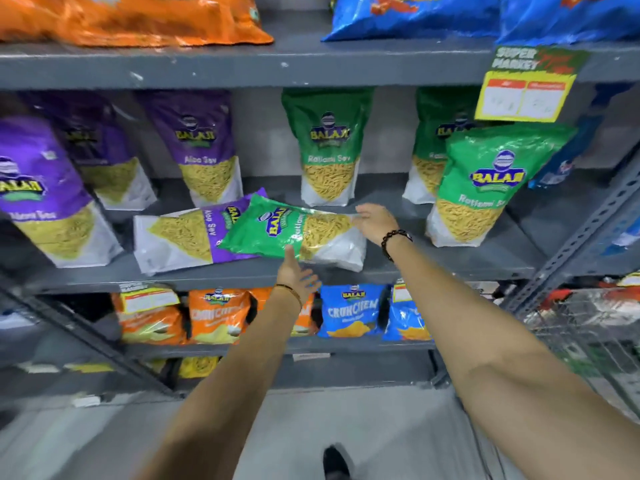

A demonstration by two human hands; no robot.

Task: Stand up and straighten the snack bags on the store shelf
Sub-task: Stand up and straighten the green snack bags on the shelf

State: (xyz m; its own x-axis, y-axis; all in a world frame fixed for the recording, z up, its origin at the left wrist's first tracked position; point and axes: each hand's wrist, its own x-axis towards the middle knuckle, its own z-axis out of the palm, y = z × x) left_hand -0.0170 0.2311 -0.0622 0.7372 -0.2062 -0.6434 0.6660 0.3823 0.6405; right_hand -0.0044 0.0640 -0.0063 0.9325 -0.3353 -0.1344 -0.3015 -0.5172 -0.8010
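A green snack bag (277, 230) lies on its side at the front of the middle shelf (381, 275), overlapping a purple snack bag (183, 237) that also lies flat to its left. My left hand (296, 275) touches the green bag's lower edge from below, fingers spread. At the bag's right end rests my right hand (375, 223), fingers on the clear bottom part. Other green bags (327, 147) (485, 181) and purple bags (204, 143) (45, 192) stand upright on the same shelf.
Orange (138, 15) and blue (415, 12) bags lie on the shelf above. A yellow price tag (523, 91) hangs at the upper right. Orange (218, 317) and blue (353, 310) chip bags fill the shelf below. A wire basket (588, 327) stands at the right.
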